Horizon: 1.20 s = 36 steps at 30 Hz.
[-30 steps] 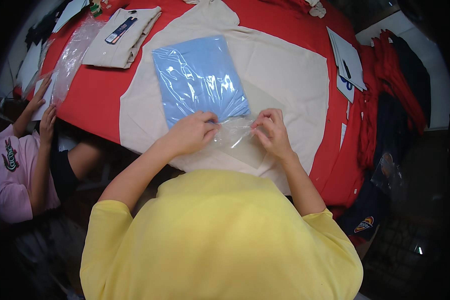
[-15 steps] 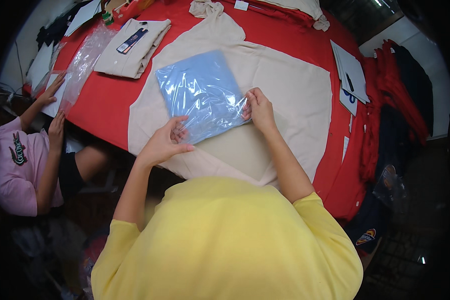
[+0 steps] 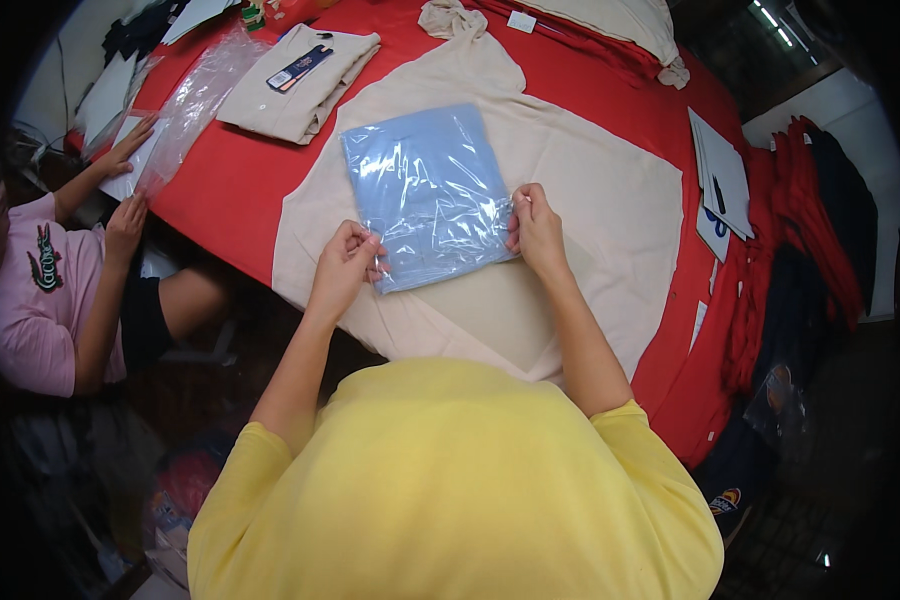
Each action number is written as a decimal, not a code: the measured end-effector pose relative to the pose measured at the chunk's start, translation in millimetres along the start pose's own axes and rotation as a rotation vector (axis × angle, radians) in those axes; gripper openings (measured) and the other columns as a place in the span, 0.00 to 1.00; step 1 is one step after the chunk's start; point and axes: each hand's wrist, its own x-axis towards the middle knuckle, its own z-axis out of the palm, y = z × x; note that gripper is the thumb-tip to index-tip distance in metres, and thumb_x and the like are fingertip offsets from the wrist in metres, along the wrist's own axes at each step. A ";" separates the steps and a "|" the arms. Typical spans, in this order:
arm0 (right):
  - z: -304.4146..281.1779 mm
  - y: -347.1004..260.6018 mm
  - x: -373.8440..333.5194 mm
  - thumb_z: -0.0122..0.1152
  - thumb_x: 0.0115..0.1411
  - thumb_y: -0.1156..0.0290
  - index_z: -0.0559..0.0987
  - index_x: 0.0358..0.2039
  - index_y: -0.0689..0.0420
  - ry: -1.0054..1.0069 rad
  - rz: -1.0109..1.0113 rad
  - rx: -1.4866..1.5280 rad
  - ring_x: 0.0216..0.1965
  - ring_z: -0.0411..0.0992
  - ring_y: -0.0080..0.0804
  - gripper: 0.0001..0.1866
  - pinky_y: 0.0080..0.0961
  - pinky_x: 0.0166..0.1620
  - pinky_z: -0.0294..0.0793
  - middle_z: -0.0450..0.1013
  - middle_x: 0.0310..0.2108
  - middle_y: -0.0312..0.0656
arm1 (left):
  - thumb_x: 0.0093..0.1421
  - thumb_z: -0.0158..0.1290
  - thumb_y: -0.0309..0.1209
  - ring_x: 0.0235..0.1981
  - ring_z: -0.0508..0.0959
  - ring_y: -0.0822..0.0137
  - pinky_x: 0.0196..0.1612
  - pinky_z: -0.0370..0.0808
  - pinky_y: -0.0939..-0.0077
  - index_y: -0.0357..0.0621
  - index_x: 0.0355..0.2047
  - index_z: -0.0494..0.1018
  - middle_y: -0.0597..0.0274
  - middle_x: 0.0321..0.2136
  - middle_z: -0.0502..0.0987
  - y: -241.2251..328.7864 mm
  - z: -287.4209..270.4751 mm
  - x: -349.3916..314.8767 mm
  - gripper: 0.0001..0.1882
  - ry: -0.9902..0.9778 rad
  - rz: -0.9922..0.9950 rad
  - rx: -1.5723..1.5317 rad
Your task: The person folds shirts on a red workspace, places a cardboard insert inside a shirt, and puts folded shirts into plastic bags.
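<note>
A folded light-blue garment in a shiny clear plastic bag [image 3: 425,190] lies on a beige garment [image 3: 610,200] spread over the table. My left hand [image 3: 346,262] pinches the bag's near left corner between thumb and fingers. At the near right edge, my right hand [image 3: 536,232] grips the plastic with its fingers curled in. Below the bag, a flat greenish-beige panel [image 3: 500,320] shows on the spread garment, partly covered by the bag.
Red cloth [image 3: 220,190] covers the table. A folded beige garment with a dark tag [image 3: 295,85] lies far left, near clear plastic [image 3: 205,95]. White cards [image 3: 718,175] and red garments [image 3: 760,270] are at right. A person in pink [image 3: 55,290] handles white paper at left.
My left hand's fingers have closed from a spread grasp into a pinch at the bag's corner. The bag looks flatter and squarer. The whole view has shifted slightly.
</note>
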 end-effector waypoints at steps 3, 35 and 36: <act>-0.6 1.9 2.5 0.42 0.68 0.62 0.69 0.39 0.55 -0.010 -0.023 -0.049 0.13 0.67 0.24 0.11 0.22 0.16 0.65 0.67 0.17 0.37 | 0.65 0.47 0.31 0.28 0.77 0.71 0.32 0.75 0.81 0.41 0.37 0.63 0.59 0.32 0.73 -10.0 1.7 3.2 0.07 0.060 0.113 0.026; -0.4 -13.2 25.9 0.60 0.58 0.63 0.72 0.23 0.63 -0.021 0.164 -0.252 0.15 0.70 0.28 0.16 0.27 0.20 0.70 0.71 0.16 0.44 | 0.56 0.56 0.34 0.43 0.68 0.56 0.49 0.61 0.59 0.43 0.33 0.73 0.58 0.39 0.71 -24.0 4.0 11.2 0.09 0.625 0.585 1.211; -1.4 -10.2 27.9 0.61 0.58 0.63 0.72 0.23 0.63 -0.002 0.151 -0.231 0.15 0.70 0.28 0.16 0.27 0.20 0.70 0.71 0.16 0.44 | 0.55 0.57 0.34 0.45 0.67 0.57 0.50 0.59 0.59 0.44 0.33 0.73 0.59 0.41 0.70 -23.7 6.4 14.5 0.09 0.586 0.643 1.204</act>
